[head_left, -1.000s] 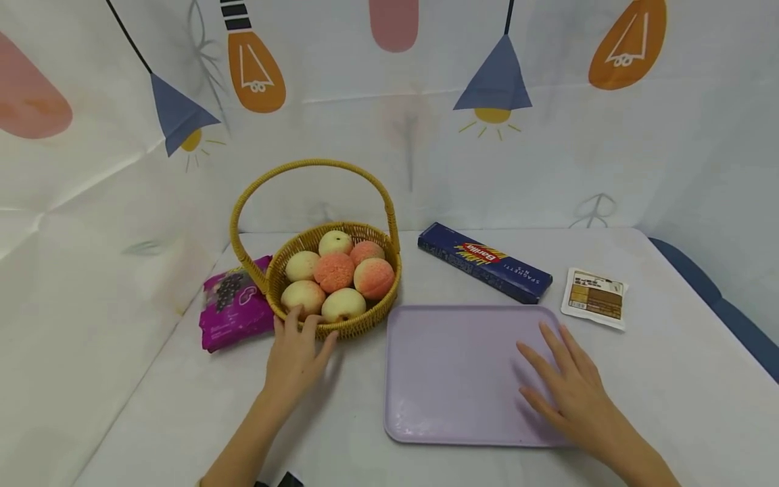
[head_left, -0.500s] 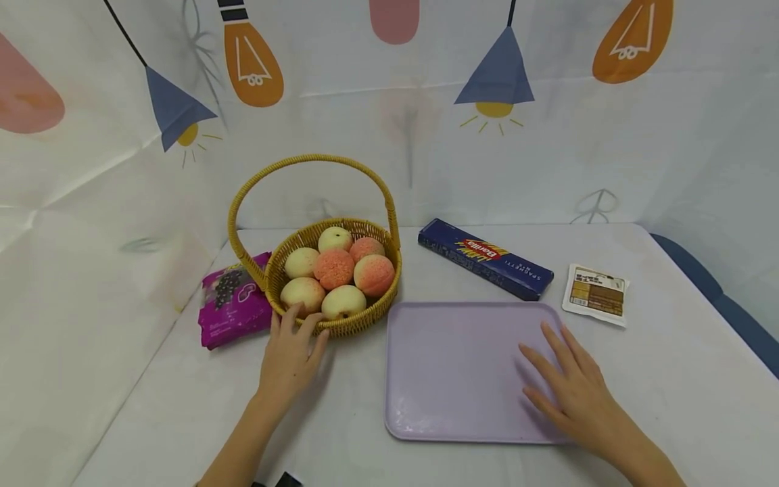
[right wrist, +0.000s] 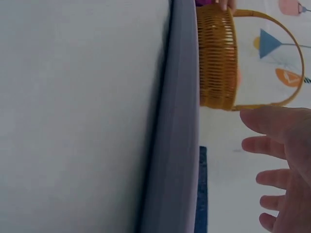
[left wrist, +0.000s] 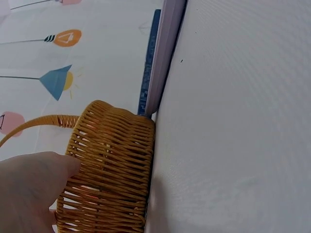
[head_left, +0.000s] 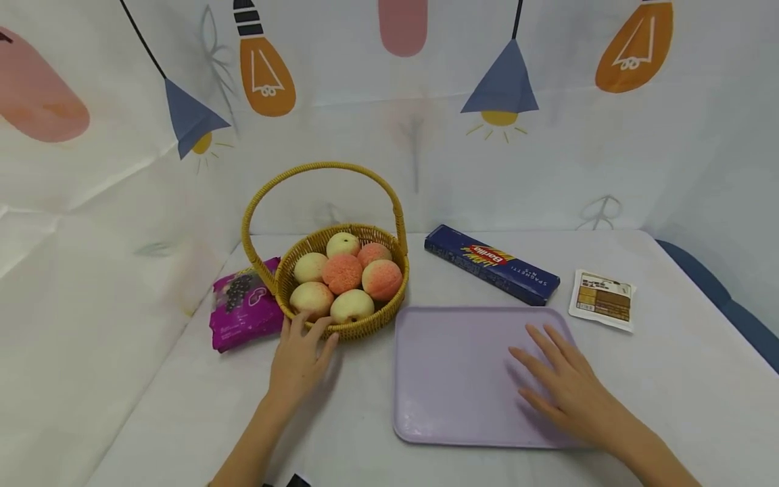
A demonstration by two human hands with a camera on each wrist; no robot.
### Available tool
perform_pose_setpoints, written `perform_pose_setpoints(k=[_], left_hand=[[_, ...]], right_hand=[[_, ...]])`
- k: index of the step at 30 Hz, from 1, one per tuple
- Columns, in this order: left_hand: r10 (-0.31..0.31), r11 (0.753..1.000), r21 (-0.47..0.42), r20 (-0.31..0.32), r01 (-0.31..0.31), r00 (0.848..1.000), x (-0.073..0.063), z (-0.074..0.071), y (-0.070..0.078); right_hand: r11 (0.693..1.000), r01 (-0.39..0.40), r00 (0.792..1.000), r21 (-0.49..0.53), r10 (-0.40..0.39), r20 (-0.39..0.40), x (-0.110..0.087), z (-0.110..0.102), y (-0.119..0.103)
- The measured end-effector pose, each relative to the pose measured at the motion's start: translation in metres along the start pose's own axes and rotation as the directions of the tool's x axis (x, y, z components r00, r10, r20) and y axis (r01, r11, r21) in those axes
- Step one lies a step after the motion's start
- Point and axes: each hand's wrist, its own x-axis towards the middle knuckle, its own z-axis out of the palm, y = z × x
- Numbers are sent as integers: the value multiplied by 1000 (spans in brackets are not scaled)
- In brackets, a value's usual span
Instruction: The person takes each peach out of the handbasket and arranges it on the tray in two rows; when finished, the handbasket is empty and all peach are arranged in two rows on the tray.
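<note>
A yellow wicker basket (head_left: 365, 329) with a tall hoop handle stands at the back left in the head view, full of several peaches (head_left: 343, 273), some pale and some pink. My left hand (head_left: 298, 365) holds its front rim. In the left wrist view the thumb (left wrist: 70, 166) lies against the outside of the weave, with the other fingers mostly hidden. Over the right part of a lilac tray (head_left: 456, 379), my right hand (head_left: 566, 385) hovers with spread fingers and nothing in them. The right wrist view shows those fingers (right wrist: 272, 179) apart from the tray's side.
Left of the basket lies a purple packet (head_left: 246, 311) with grapes printed on it. A blue spaghetti box (head_left: 493, 264) lies behind the tray. A small white-and-brown packet (head_left: 602, 301) is at the right. A printed curtain (head_left: 341, 135) hangs behind the white table (head_left: 365, 419).
The head view has shifted slightly. My right hand has moved a little to the left over the tray. My left hand stays at the basket's front rim.
</note>
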Motion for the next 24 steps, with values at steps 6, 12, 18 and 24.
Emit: perform_pose_setpoints(k=[6, 12, 18, 24], left_hand=[[6, 1000, -3, -13, -6, 1000, 2, 3, 2], [-1, 1000, -12, -10, 1, 1000, 3, 3, 3], [14, 1000, -1, -20, -14, 1000, 4, 1, 3], [-1, 1000, 1, -23, 1, 1000, -1, 1, 1]], right_hand=[[998, 65, 997, -6, -65, 36, 23, -7, -6], [997, 80, 991, -9, -79, 104, 51, -8, -15], [995, 84, 983, 45, -90, 158, 85, -6, -21], [988, 113, 975, 101, -130, 180, 116, 0, -28]])
